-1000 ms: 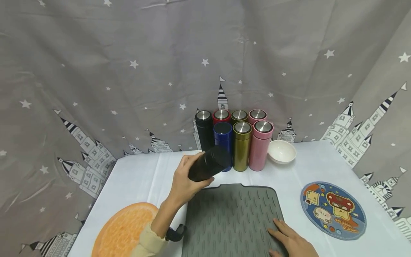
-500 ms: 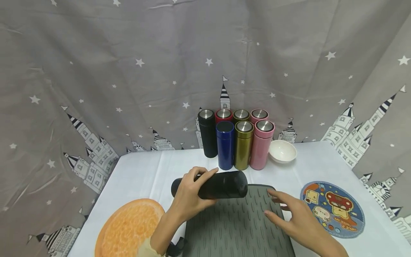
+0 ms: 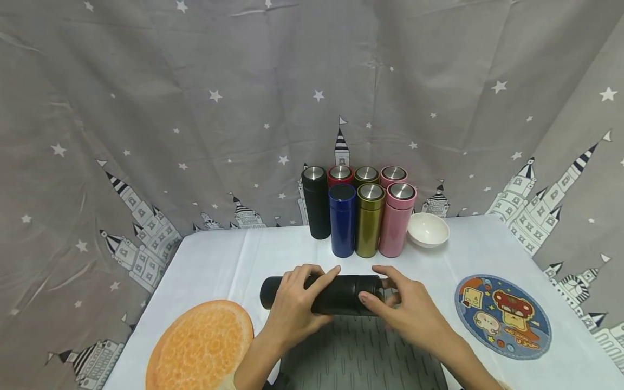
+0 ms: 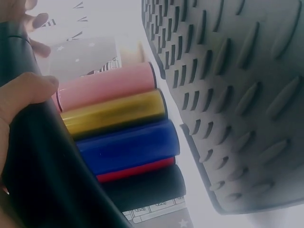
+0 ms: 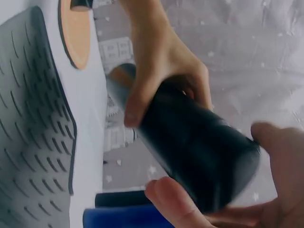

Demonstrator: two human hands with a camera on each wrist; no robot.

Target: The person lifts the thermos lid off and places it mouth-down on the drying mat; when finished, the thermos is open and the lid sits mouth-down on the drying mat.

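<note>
Behind the left hand (image 3: 294,310), the held bottle (image 3: 348,295) is part-hidden.

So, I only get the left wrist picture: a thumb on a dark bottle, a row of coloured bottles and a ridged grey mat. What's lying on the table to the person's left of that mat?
Observer: In the head view there's an orange round mat, beside the grey mat.
Visitor: Neat! And is the right hand helping? My picture shows only bits of it.
Observer: Its thumb and fingers are spread about the end of the black bottle on the person's right; I can't tell whether they touch it.
</note>
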